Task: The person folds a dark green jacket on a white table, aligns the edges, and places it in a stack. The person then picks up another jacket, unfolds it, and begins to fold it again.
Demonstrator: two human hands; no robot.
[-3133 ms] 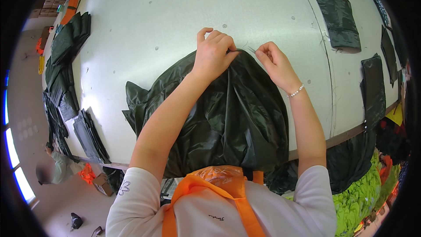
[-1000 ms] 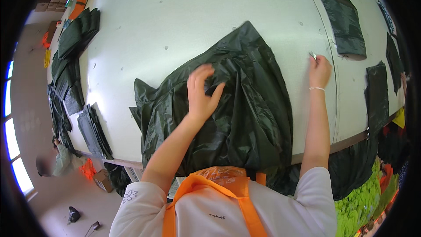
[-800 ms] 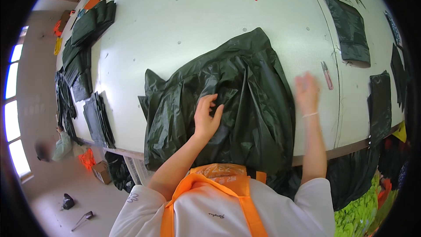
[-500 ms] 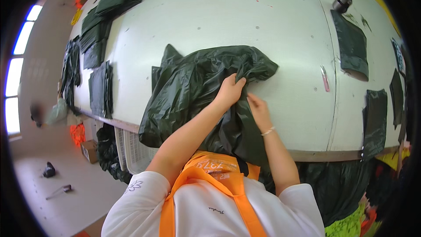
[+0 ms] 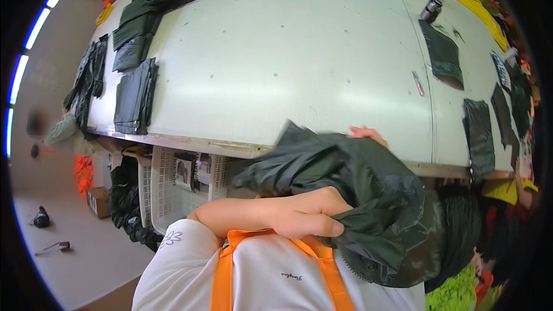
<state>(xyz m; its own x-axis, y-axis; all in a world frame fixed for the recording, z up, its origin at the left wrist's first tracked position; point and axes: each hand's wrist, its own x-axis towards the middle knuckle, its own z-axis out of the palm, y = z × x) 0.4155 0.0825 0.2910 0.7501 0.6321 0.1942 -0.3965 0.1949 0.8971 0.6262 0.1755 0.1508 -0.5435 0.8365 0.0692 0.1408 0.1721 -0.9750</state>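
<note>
Head view: the left hand (image 5: pixel 305 216) has its fingers clamped on a bunched dark green garment (image 5: pixel 368 196), lifted off the white table (image 5: pixel 288 52) against the chest. The right hand (image 5: pixel 366 133) grips its far edge, fingers mostly hidden. Folded pieces (image 5: pixel 135 89) lie stacked on the table; this one remains unfolded.

Person wears a white short-sleeved top, a small flower outline printed on the left sleeve and a tiny dark script mark on the chest. Over it run two bright orange straps, like an apron or vest harness, meeting near the neckline. Left hand (image 5: pixel 308 216) and forearm are bare, no glove, no watch visible. Right hand (image 5: pixel 368 135) shows only fingertips, also bare.
</note>
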